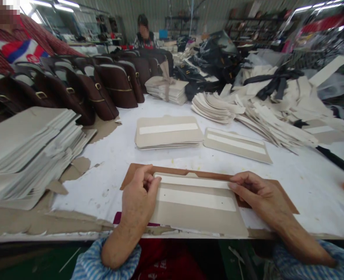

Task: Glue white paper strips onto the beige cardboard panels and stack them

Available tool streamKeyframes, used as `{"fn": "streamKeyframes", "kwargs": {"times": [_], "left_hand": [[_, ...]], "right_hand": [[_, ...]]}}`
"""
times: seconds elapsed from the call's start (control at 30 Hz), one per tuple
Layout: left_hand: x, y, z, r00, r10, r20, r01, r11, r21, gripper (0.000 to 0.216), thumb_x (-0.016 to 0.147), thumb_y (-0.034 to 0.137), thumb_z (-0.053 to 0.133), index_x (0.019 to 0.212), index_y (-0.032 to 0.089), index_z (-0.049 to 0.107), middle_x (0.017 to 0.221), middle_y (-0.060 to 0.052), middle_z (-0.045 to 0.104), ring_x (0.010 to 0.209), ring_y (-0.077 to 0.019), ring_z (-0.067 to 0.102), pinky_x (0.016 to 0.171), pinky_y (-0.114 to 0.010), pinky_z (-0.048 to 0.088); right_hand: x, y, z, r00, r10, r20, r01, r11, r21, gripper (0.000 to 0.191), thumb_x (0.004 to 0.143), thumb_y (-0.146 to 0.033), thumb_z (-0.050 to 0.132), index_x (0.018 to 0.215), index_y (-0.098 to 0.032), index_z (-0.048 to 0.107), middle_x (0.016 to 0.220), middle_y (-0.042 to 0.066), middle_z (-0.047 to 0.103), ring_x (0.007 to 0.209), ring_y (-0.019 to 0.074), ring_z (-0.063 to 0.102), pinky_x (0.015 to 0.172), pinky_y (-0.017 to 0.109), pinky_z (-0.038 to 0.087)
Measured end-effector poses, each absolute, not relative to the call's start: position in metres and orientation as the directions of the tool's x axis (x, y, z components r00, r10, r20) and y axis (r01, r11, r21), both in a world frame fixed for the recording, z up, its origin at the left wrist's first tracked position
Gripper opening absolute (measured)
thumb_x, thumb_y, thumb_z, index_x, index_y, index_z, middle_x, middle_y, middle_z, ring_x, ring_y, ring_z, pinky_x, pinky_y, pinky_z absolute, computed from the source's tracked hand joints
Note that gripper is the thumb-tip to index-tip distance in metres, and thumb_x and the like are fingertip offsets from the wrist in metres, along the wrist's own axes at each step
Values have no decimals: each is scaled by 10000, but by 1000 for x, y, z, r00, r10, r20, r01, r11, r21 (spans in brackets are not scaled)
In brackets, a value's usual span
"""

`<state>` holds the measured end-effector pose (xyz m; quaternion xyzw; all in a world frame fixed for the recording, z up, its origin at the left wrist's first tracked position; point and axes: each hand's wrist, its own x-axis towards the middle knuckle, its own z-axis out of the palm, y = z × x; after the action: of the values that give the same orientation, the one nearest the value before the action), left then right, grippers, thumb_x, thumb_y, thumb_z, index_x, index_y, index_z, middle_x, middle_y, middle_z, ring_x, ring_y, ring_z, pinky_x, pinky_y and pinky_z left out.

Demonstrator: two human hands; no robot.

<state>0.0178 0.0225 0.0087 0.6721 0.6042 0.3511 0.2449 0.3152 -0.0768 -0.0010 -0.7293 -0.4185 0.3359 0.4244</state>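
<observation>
A grey-beige panel [198, 216] with two white strips lies on a brown board [137, 171] at the table's near edge. My left hand [138, 198] rests on the panel's left end, fingers curled and pinching its upper left corner. My right hand [258, 192] lies on the right end, fingertips pressed on the upper white strip [193, 181]. Both sleeves are blue striped.
A stack of like panels [167, 132] and a single one [237, 144] lie farther back. A tall pile of grey sheets [28, 147] stands at left, brown bags [102, 85] behind it. Loose cream pieces [277, 105] heap at right. Two people are across the table.
</observation>
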Motion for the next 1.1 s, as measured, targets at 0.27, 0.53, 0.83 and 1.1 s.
{"fn": "streamKeyframes", "kwargs": {"times": [0.27, 0.53, 0.83, 1.1], "left_hand": [[20, 22, -1, 72, 974, 214, 740, -196, 644, 364, 907, 296, 622, 1259, 207, 634, 846, -3, 732, 817, -224, 731, 807, -377, 564], [17, 23, -10, 155, 929, 337, 771, -327, 547, 373, 934, 227, 617, 1304, 183, 594, 936, -31, 703, 880, -212, 707, 805, -350, 580], [21, 22, -7, 141, 912, 385, 795, -336, 505, 450, 877, 152, 701, 1314, 159, 591, 950, -33, 656, 775, -193, 648, 718, -338, 564], [20, 21, -7, 149, 921, 359, 799, -326, 505, 438, 893, 160, 682, 1319, 183, 580, 993, -44, 665, 864, -216, 681, 757, -365, 570]], "right_hand": [[322, -79, -20, 427, 900, -83, 458, -294, -839, 411, 798, -656, 733, 887, -256, 697, 690, 13, 641, 574, 178, 556, 509, 304, 432], [317, -78, -14, 379, 925, 33, 681, -255, -687, 319, 825, -604, 645, 799, -295, 717, 651, 28, 674, 566, 216, 610, 522, 341, 468], [319, -81, -12, 397, 918, -15, 659, -296, -692, 341, 812, -580, 681, 842, -244, 739, 694, 20, 702, 605, 198, 633, 545, 300, 490], [325, -83, -19, 439, 897, -54, 615, -344, -710, 422, 789, -646, 702, 901, -240, 737, 727, 20, 701, 638, 190, 630, 560, 294, 492]]}}
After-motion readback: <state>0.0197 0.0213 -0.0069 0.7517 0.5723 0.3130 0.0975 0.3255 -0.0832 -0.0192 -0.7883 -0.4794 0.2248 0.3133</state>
